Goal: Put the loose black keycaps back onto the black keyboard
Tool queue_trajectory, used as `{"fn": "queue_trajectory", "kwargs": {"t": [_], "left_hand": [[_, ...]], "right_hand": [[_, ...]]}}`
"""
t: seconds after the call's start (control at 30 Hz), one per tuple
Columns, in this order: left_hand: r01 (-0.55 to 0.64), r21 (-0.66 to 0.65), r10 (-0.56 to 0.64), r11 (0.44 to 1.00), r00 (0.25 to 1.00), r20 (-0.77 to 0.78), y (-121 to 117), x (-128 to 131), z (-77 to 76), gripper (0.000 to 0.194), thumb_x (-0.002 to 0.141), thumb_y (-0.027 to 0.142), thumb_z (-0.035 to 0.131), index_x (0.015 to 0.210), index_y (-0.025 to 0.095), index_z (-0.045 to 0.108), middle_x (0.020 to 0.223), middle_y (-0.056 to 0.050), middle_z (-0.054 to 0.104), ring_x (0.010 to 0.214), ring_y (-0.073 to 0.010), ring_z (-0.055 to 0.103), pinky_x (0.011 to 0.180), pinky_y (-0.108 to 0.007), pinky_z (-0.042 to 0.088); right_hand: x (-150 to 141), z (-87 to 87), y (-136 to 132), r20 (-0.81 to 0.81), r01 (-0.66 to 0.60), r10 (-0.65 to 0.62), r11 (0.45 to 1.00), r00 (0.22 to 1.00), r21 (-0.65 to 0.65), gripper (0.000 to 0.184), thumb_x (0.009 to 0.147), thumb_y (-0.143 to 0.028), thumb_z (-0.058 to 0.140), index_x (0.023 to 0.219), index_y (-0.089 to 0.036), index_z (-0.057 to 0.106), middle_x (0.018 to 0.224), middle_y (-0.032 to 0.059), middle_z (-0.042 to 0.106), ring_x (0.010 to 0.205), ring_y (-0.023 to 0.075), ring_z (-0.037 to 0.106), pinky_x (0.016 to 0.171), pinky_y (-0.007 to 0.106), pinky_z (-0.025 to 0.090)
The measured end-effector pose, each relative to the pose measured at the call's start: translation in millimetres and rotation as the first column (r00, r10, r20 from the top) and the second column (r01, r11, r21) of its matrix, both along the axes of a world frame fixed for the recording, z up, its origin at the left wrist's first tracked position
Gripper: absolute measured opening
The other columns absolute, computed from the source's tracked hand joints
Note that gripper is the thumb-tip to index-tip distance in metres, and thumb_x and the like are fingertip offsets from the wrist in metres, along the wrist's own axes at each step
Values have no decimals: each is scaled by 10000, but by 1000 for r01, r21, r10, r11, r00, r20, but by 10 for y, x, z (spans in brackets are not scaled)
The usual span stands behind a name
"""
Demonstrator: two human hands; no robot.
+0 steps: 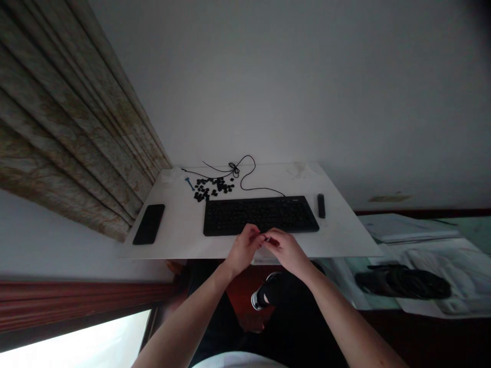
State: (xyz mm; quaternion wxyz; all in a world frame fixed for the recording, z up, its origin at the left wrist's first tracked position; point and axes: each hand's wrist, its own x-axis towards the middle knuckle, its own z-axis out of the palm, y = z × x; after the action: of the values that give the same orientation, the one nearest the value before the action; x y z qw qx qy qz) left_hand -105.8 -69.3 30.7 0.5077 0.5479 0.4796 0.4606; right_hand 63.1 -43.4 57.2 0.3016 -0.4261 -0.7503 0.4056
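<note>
- Head view: the black keyboard (261, 215) lies on the white table (180, 243).
- At the keyboard's near edge, the left hand (244, 249) and right hand (286, 250) meet, fingertips pinched on a small dark piece (265, 237), mostly hidden.
- Beyond the keyboard's far left corner, loose black pieces (221, 185) lie scattered, with a blue tool (190, 184) beside them.
- Behind the keyboard, its thin cable (233, 169) loops into a knot.
- Just right of the keyboard is a narrow black object (321, 206).
- Well left of the keyboard lies a dark, flat phone (149, 224).
</note>
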Motion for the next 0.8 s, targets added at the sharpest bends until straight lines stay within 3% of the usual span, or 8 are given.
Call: {"fn": "queue_trajectory", "kwargs": {"t": [0.1, 0.2, 0.33, 0.47, 0.67, 0.8], "left_hand": [[14, 57, -10, 998, 997, -83, 23, -60, 34, 222, 941, 385, 565, 1101, 232, 558, 829, -19, 662, 751, -156, 626, 697, -277, 479], [-40, 201, 97, 979, 955, -280, 102, -229, 60, 203, 945, 334, 551, 1122, 248, 602, 905, -49, 692, 847, -195, 656, 785, -326, 498], [-131, 438, 379, 890, 747, -547, 262, -607, 4, 184, 919, 206, 518, 1045, 221, 652, 1031, -102, 686, 1041, -267, 624, 980, -456, 446], [-178, 521, 515, 835, 590, -623, 352, -848, -120, 218, 900, 197, 539, 1087, 209, 650, 1146, -126, 650, 1147, -292, 576, 1048, -487, 404], [-119, 520, 491, 846, 552, -674, 357, -815, -195, 248, 918, 234, 539, 1147, 206, 629, 1204, -141, 625, 1184, -304, 554, 1094, -510, 352], [-147, 521, 508, 841, 548, -665, 367, -819, -192, 251, 928, 224, 516, 1153, 204, 625, 1201, -146, 629, 1189, -305, 554, 1105, -515, 337]], "right_hand": [[-18, -22, 11, -7, 58, -58, 998, 998, 20, 161, 893, -343, 611, 862, -233, 725, 849, 44, 683, 769, 190, 639, 700, 307, 498], [-5, -75, 42, -49, 167, -168, 986, 985, -30, 202, 858, -399, 642, 932, -238, 740, 889, 55, 717, 789, 207, 653, 722, 327, 514], [74, -116, 117, -48, 260, -270, 953, 962, -156, 309, 828, -463, 645, 971, -212, 755, 723, 36, 692, 635, 187, 608, 606, 307, 486], [131, -66, 233, -31, 257, -266, 949, 963, -181, 344, 826, -480, 627, 957, -196, 770, 611, 14, 637, 581, 173, 574, 559, 292, 458], [-31, 10, 555, 26, 195, -194, 960, 981, -199, 352, 813, -412, 638, 1026, -162, 765, 659, 27, 687, 610, 169, 611, 590, 290, 475], [-293, 24, 837, 84, 86, -72, 978, 994, -192, 248, 822, -355, 649, 920, -168, 779, 684, 38, 716, 603, 166, 630, 600, 285, 479]]}}
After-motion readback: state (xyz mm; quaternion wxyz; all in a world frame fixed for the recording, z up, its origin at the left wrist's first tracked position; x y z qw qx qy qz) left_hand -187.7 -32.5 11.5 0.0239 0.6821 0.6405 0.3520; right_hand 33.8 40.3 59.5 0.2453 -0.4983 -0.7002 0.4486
